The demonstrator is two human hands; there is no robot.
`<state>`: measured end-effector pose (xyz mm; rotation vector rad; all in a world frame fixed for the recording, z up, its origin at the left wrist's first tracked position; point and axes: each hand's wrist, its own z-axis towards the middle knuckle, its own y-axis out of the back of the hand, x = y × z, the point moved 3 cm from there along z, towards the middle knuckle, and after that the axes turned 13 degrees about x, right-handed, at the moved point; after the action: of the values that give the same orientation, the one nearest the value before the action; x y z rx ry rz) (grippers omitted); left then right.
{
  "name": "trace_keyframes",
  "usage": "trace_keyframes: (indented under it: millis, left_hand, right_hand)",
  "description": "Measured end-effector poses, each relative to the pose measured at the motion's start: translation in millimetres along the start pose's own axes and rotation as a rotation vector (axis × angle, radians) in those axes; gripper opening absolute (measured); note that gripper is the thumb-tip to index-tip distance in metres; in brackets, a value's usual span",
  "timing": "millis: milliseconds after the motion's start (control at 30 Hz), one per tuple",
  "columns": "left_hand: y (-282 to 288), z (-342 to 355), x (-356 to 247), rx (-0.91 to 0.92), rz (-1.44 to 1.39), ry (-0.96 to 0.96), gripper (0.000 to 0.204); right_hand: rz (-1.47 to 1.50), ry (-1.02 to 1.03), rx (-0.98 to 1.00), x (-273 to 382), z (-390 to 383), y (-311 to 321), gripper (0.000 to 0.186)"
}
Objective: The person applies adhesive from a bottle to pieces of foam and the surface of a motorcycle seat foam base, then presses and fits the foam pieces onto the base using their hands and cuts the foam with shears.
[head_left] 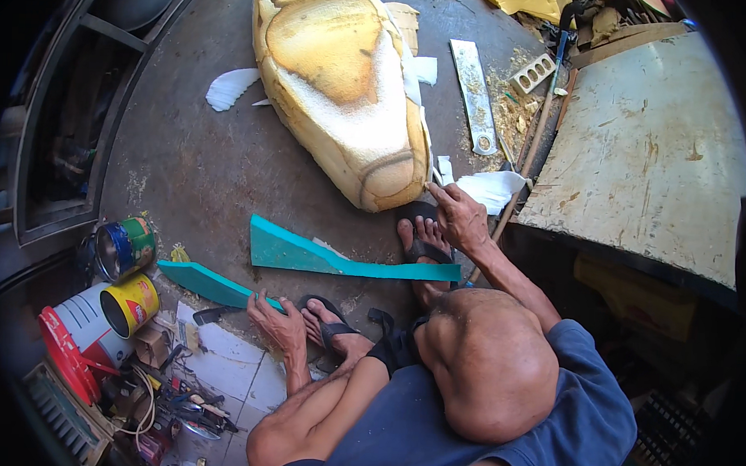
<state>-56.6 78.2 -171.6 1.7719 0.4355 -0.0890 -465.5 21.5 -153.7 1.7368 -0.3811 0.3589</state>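
Note:
My left hand [278,322] is closed on the near end of a teal foam strip [211,286], which points away to the left. A second, longer teal foam strip [339,258] lies across the floor beyond it, wide at its left end and narrow at the right. A yellowed, bulky foam seat pad [329,92] rests on the floor ahead, its rounded end toward me. Beside that end my right hand [460,215] is closed, fingertips pinched near the pad's lower right edge. Whatever is in this pinch is too small to make out.
White foam scraps [230,88] lie around the pad. A dusty metal bar [475,97] and a block with holes [532,73] lie right of it. A worn metal panel [647,152] stands at right. Cans [130,305], a white bucket [90,322] and scattered tools [194,412] crowd the lower left.

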Motion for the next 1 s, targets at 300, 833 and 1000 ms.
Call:
trace_keyframes:
  millis: [300, 833, 1000]
  left_hand:
    - [-3.7, -9.3, 3.1, 0.014, -0.034, 0.016, 0.037]
    - [-5.0, -9.5, 8.6, 0.068, -0.012, 0.059, 0.026]
    - [-6.8, -8.7, 12.0, 0.099, -0.06, 0.085, 0.025]
  right_hand:
    - [1.946, -0.832, 0.082, 1.1, -15.4, -57.6, 0.041]
    - [2.248, -0.857, 0.034, -12.7, 5.1, -52.0, 0.021]
    - [2.213, -0.812, 0.072, -25.0, 9.8, -64.9, 0.018]
